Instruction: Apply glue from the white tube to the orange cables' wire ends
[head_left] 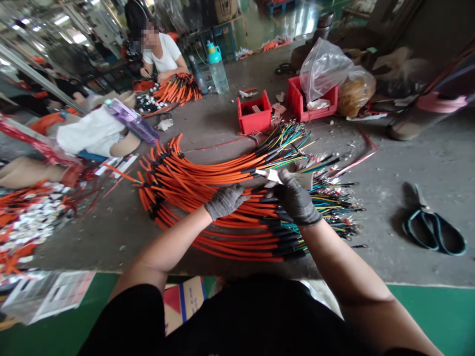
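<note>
A gloved right hand (pixel 295 198) pinches a white tag (pixel 272 175) over orange cables (pixel 208 180) lying crosswise, black ends (pixel 285 242) nearer that hand; the left hand (pixel 225 201) curls closed on them.

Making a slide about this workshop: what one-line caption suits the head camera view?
Gloved left hand rests on orange cable harnesses while the right hand grips a white tag, on a concrete floor.

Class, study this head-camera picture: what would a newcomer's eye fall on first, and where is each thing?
A big fan of orange cables with black ends spreads over the concrete floor at centre, beneath the grey-gloved left hand and right hand. Two red plastic bins sit beyond them, and teal-handled scissors lie at right.
</note>
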Motion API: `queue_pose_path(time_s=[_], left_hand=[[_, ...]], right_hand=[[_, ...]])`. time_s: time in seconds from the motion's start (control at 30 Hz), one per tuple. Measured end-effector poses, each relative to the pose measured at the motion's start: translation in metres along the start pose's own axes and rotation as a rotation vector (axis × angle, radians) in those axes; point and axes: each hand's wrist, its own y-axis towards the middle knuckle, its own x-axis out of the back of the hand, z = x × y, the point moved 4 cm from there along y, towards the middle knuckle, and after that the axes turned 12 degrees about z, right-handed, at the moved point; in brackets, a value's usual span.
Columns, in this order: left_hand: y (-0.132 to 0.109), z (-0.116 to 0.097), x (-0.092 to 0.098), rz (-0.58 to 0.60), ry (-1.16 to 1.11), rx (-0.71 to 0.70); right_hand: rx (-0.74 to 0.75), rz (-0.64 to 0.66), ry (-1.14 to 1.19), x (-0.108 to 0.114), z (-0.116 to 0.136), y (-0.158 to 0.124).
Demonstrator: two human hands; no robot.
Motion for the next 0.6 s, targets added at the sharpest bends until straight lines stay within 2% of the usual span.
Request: queue_pose_path(time_s=[0.07, 0.13, 0.23, 0.3, 0.37, 0.47, 0.53, 0.6], left_hand=[[-0.008, -0.008, 0.001, -0.050, 0.003, -0.010], [-0.007, -0.022, 0.014, -0.153, -0.020, -0.082], [0.005, -0.047, 0.033, -0.265, -0.142, -0.269], [0.015, -0.054, 0.033, -0.251, -0.217, -0.316], [0.021, -0.048, 0.021, -0.182, -0.226, -0.265], [0.017, -0.024, 0.004, -0.061, -0.156, -0.182], [0.011, -0.014, 0.006, -0.027, -0.133, -0.233], [0.009, -0.016, 0.022, -0.039, -0.169, -0.348]], right_hand=[[0.087, -0.087, -0.039, 0.001, 0.014, 0.001], [0.174, -0.122, -0.140, 0.001, 0.029, -0.005], [0.215, -0.055, -0.228, -0.003, 0.042, -0.014], [0.255, -0.065, -0.220, -0.002, 0.049, -0.020], [0.320, -0.140, -0.237, 0.006, 0.056, -0.024], [0.350, -0.207, -0.316, 0.022, 0.063, -0.024], [0.337, -0.161, -0.408, 0.030, 0.064, -0.022], [0.339, -0.094, -0.566, 0.033, 0.065, -0.021]])
